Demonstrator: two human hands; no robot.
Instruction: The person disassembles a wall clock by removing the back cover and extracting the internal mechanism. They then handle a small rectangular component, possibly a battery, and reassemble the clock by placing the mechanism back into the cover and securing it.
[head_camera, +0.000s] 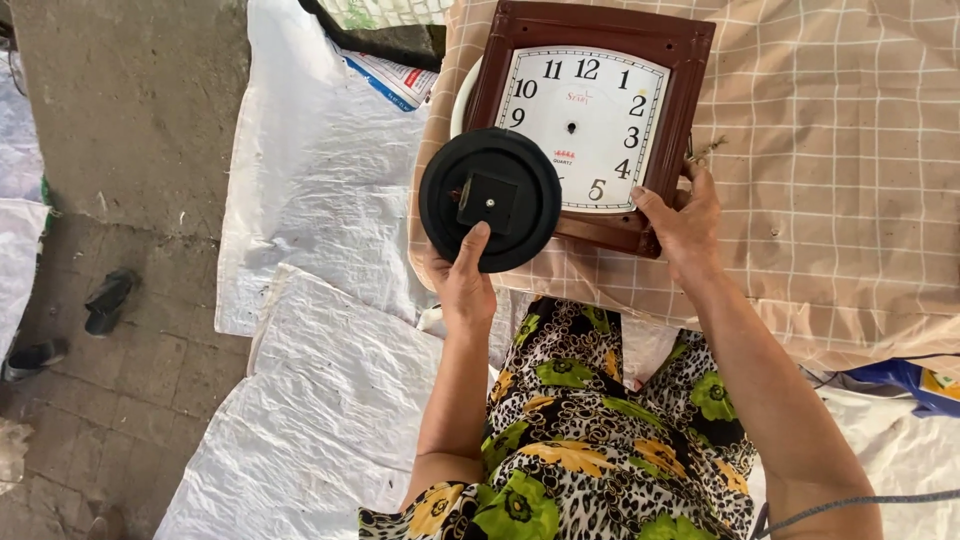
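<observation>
A round black disc w/ a small square black block at its centre is held up in the left hand; thumb is laid on the disc's face just below the block, remaining fingers are hidden behind the rim, so the grip is closed on the disc's lower edge; the disc is seen overlapping the lower-left corner of a square wall clock. The clock, brown-framed w/ a white dial and black numerals, is laid face up on a beige checked cloth; no hands are seen on the dial, only a centre hole. The clock's lower-right frame corner is gripped by the right hand; thumb is pressed on the front of the frame, other fingers are curled round the edge; a small metallic item is glimpsed just above that hand, too small to tell what. A white rounded rim is seen poking out under the clock's left side.

Both forearms are extended forward from the body, left nearly straight up the view, right angled inward; a floral black, green and yellow garment is seen over the lap. Below and left, white woven sheets are spread over a grey paved floor; a dark shoe is left on the paving, well apart from the hands.
</observation>
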